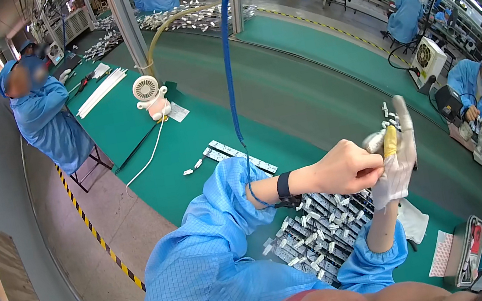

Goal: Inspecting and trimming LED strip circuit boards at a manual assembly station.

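White glove [390, 189] on the raised right hand [404, 159], its fingers spread; curled closed at the glove's side, the left hand [351, 166], whether pinching fabric I cannot tell; below, small white parts [312, 239]

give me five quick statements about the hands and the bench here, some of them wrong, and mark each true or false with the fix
1. The right hand wears a white glove. True.
2. The finger cover on that glove is red. False: the finger cover is yellow.
3. The left hand is ungloved, with a black band at its wrist. True.
4. A coiled blue cord hangs down to the right wrist. False: the blue cord runs down to the left wrist.
5. A small fan stands on the green table. True.
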Demonstrator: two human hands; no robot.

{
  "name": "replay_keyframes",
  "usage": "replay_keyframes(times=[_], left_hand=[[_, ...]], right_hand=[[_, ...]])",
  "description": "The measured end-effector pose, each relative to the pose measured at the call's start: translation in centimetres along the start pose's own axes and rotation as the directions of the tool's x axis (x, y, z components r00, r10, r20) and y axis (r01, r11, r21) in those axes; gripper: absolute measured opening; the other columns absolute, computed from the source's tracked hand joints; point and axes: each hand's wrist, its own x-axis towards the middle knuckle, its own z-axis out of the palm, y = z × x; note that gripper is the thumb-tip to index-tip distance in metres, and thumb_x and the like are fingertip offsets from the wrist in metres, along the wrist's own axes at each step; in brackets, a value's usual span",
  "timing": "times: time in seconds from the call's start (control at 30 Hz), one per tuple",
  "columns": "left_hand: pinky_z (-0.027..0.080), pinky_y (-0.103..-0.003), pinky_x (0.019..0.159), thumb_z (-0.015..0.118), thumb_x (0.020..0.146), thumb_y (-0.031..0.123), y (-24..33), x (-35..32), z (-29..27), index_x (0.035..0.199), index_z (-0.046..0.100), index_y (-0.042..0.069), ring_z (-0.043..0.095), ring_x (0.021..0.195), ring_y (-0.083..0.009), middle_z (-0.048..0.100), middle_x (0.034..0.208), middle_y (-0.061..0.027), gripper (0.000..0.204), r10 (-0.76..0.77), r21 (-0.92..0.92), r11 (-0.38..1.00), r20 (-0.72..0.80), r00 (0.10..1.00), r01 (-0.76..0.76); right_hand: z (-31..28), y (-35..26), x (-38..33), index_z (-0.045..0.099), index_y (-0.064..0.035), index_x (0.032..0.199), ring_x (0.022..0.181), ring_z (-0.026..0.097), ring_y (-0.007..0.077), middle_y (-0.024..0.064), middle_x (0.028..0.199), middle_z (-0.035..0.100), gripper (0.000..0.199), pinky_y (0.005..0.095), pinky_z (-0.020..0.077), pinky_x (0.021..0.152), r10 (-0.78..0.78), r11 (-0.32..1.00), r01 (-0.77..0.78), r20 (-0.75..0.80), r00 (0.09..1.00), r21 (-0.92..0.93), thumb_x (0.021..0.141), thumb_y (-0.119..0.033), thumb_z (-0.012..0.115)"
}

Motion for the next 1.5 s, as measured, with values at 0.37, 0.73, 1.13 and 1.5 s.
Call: replay_keyframes(times=[0.37, 0.73, 1.13, 1.5], left_hand=[[0.029, -0.029, 0.04, 0.064, 0.083, 0.014, 0.1, 0.2, -0.6, 0.059, 0.052, 0.002, 0.04, 0.039, -0.0115, 0.043, 0.046, -0.0059, 0.03, -0.262, -0.137, 0.957, -0.039, 0.964, 0.255], [0.031, -0.033, 0.04, 0.062, 0.081, 0.006, 0.8, -0.5, -0.1, 0.058, 0.046, 0.005, 0.043, 0.039, -0.0227, 0.041, 0.047, -0.006, 0.028, 0.013, 0.002, 1.0, 0.0, 1.0, -0.013], [0.03, -0.022, 0.041, 0.065, 0.086, 0.026, 0.3, -0.2, -1.7, 0.062, 0.057, 0.002, 0.04, 0.045, -0.0029, 0.049, 0.051, 0.0028, 0.036, -0.361, -0.252, 0.894, 0.085, 0.929, 0.37], [0.037, -0.033, 0.04, 0.064, 0.077, 0.005, 1.0, 0.3, -0.7, 0.06, 0.055, 0.004, 0.048, 0.04, -0.0249, 0.049, 0.049, -0.0097, 0.019, -0.05, 0.451, 0.887, -0.126, 0.991, 0.102]], right_hand=[[-1.0, 1.6, 0.0, 0.048, -0.0097, 0.133, 0.043, 0.035, 0.0119, -0.0018, 0.051, 0.032, 0.065, 0.0292, 0.0297, 0.044, -0.47, 0.596, 0.336, 0.023, 0.882, -0.729, 0.071, -0.001, 0.065], [-1.4, 0.5, 0.2, 0.058, -0.0115, 0.124, 0.05, 0.038, 0.0083, -0.0004, 0.058, 0.042, 0.054, 0.0246, 0.0332, 0.049, -0.09, 0.896, 0.143, 0.142, 0.986, -0.421, 0.071, -0.004, 0.064], [-1.8, -1.6, -0.8, 0.056, -0.0059, 0.124, 0.046, 0.044, 0.0179, 0.0035, 0.053, 0.043, 0.054, 0.0299, 0.0369, 0.047, -0.377, 0.517, 0.442, 0.268, 0.887, -0.734, 0.071, -0.001, 0.066], [-1.6, 1.0, 0.7, 0.06, -0.0153, 0.12, 0.045, 0.047, 0.02, 0.0031, 0.052, 0.046, 0.053, 0.0329, 0.038, 0.047, -0.408, 0.442, 0.43, 0.251, 0.878, -0.787, 0.069, -0.01, 0.072]])
